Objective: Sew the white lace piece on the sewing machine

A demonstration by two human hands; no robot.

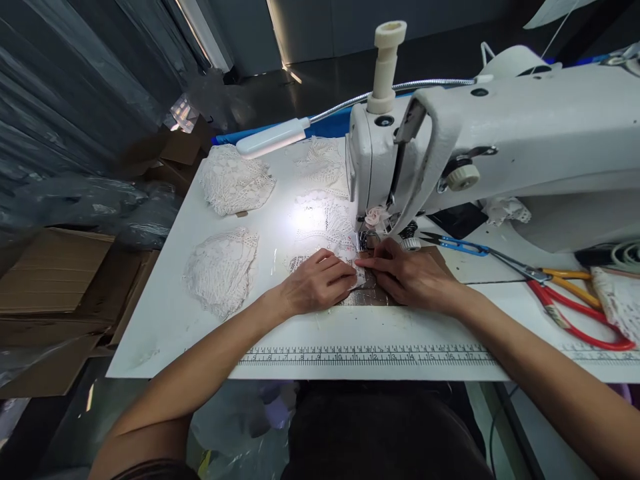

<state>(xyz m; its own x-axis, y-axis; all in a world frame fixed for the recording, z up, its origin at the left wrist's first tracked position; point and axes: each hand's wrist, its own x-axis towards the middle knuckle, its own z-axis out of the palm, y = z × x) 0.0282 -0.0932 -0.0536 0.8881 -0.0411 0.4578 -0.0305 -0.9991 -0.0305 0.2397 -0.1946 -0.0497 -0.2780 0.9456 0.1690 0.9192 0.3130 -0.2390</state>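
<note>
White lace fabric (325,223) runs back from the presser foot (361,241) of a white sewing machine (500,140), bright under the lamp. My left hand (320,283) is closed on the lace's near edge, left of the foot, with its fingers curled. Just right of the foot, my right hand (413,277) has its fingers pinched at the edge of the same lace, the tips almost meeting my left hand. Beneath both hands lies a brown metallic-looking plate (377,297). What sits between the fingertips is partly hidden. A pink fabric rose (375,217) hangs on the machine head.
Two lace piles (235,180) (223,270) lie on the left of the white table (165,333). A lamp (273,138) reaches over the back. Blue-handled snips (463,245) and red-and-orange-handled scissors (575,300) lie right. A ruler strip (370,356) lines the front edge; cardboard boxes (55,273) stand left.
</note>
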